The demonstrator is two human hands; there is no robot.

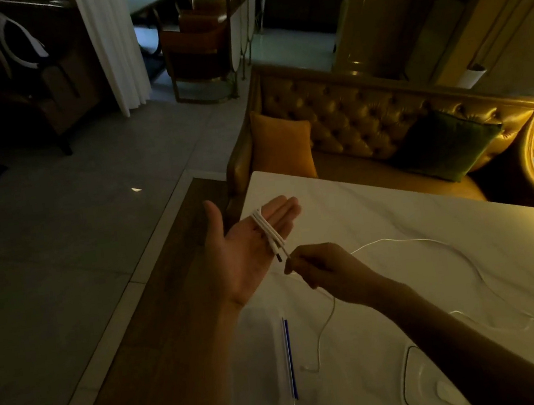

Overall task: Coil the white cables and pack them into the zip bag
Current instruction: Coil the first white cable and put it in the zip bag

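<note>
My left hand (248,249) is held palm up above the table's left edge, fingers straight. A white cable (268,232) is wound in several loops around those fingers, its dark plug end hanging near the palm. My right hand (318,268) pinches the loose end of that cable just beside the loops. A second white cable (464,264) lies slack across the white table (378,208). Below my left forearm, the clear zip bag (276,361) with a blue seal strip lies flat on the table.
A flat white object with a dark outline (431,381) sits near the table's front edge. A tufted gold sofa (366,114) with an orange and a green cushion stands behind the table. Tiled floor and a wooden strip lie to the left.
</note>
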